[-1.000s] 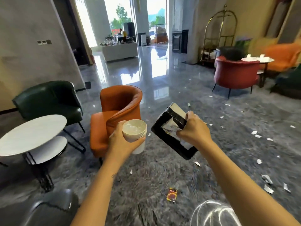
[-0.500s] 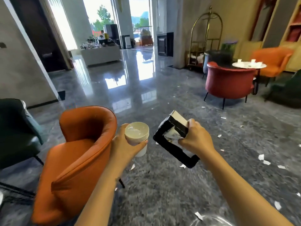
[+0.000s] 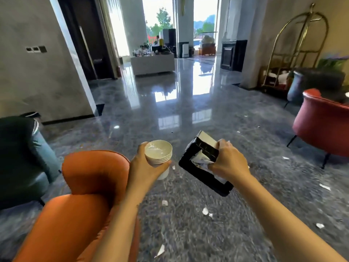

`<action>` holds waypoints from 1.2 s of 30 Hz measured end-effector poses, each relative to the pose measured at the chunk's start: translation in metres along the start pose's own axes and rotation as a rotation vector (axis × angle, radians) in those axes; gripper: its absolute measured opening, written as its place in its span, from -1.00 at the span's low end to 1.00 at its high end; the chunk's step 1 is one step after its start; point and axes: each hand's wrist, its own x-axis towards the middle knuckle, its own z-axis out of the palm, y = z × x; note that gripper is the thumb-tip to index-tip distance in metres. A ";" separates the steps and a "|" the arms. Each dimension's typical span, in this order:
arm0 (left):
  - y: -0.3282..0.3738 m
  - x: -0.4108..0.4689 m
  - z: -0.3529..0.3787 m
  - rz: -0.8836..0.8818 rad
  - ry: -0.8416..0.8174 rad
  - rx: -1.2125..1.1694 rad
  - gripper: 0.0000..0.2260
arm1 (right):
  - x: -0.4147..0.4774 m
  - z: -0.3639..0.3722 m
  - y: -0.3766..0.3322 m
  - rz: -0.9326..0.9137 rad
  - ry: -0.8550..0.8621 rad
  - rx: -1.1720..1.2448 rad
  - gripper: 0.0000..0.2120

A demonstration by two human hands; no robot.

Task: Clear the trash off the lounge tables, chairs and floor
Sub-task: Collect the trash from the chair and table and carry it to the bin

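The left hand (image 3: 145, 167) is wrapped around a stack of white paper cups (image 3: 159, 154), held upright just right of the orange armchair (image 3: 88, 188). The right hand (image 3: 227, 163) grips a black tissue box (image 3: 200, 167), tilted, with crumpled paper inside, a little farther right of the armchair. White paper scraps (image 3: 205, 211) lie scattered on the dark marble floor (image 3: 188, 118) right of the armchair. A red chair (image 3: 324, 125) stands well to its right.
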 end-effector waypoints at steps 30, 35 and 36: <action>-0.325 0.713 0.069 -0.405 0.557 0.348 -0.34 | 0.836 0.407 -0.264 -0.710 -0.408 0.193 -0.42; -0.430 0.805 0.044 -0.454 0.647 0.353 -0.39 | 0.927 0.506 -0.344 -0.754 -0.468 0.210 -0.45; -0.450 0.830 0.036 -0.456 0.652 0.326 -0.40 | 0.948 0.524 -0.364 -0.750 -0.477 0.221 -0.47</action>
